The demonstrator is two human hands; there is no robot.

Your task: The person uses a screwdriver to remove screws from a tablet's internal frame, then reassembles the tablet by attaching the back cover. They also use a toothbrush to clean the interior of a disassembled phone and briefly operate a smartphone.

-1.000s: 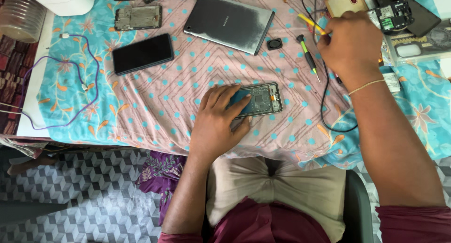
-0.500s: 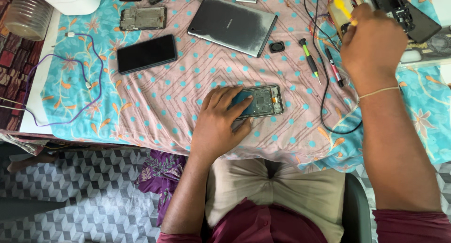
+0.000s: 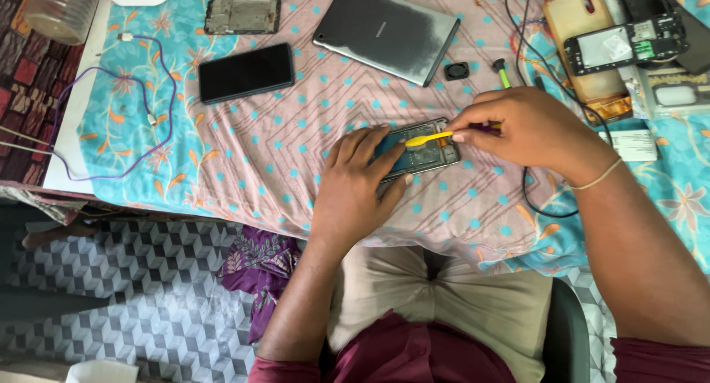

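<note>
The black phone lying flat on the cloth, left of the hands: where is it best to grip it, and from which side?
Probably pinch the black phone across its two long edges, coming from above. It lies flat, screen up, with bare cloth all around it, so both long edges seem free.

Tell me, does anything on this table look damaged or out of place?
Yes. The phone under the left hand lies with its back cover off, insides showing, as the right hand holds a yellow tool over it. Another opened phone lies at the far right.

Hands [image 3: 355,183], probably opened phone [image 3: 425,152], yellow tool [image 3: 429,139].
</note>
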